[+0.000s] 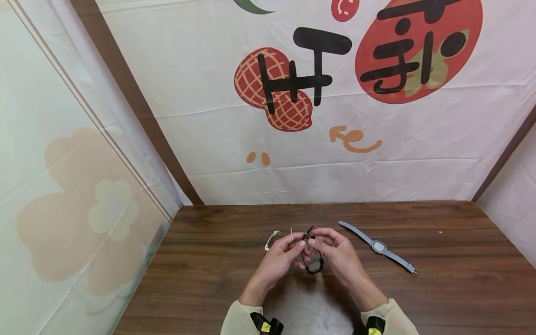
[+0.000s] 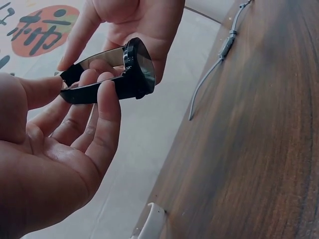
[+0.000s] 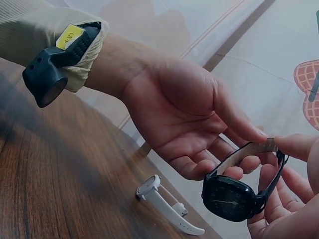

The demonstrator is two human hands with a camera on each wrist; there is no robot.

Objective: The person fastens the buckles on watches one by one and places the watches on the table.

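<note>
Black watch (image 1: 314, 268) held above middle of table (image 1: 201, 288), strap looped, case toward the person. Left hand (image 1: 277, 260) and right hand (image 1: 344, 261) both pinch the strap's end, thumbs against fingers; remaining fingers loosely bent. White watch (image 3: 169, 211) beyond left hand. Blue-grey watch (image 1: 378, 247) diagonal: one end toward table's far edge, buckle toward right edge.

A black wristwatch (image 3: 227, 198), its strap (image 3: 232, 160) lined in tan, contrasts with a white wristwatch (image 3: 169, 205) and a grey-blue wristwatch (image 1: 378, 247). The table (image 1: 460, 288) shows brown wood grain; the white curtain (image 1: 201, 139) bears black characters (image 1: 322, 41) and a red peanut (image 1: 293, 122) latticed in orange. Sleeves (image 3: 30, 37) are cream.
</note>
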